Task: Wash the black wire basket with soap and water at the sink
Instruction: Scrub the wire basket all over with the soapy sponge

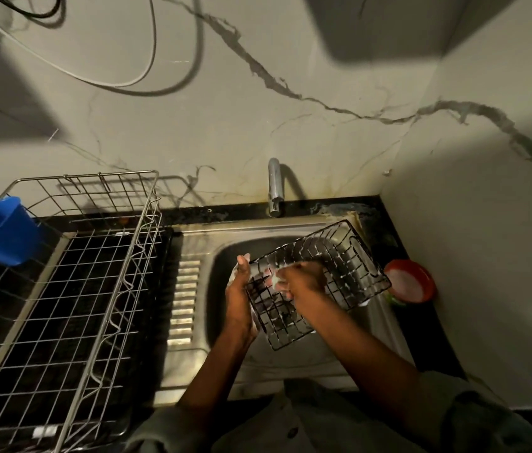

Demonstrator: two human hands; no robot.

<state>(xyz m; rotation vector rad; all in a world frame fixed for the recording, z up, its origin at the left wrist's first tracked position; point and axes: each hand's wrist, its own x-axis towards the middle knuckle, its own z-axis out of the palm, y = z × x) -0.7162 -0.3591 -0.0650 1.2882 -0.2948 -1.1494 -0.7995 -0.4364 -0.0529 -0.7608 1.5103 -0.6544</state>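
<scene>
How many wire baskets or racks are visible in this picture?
2. The black wire basket is over the sink, held by the left hand while the right hand is inside it. The large metal rack stands on the counter to the left.

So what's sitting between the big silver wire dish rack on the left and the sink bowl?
In the head view, only the ribbed steel drainboard lies between the silver wire dish rack and the sink bowl; nothing rests on it.
</scene>
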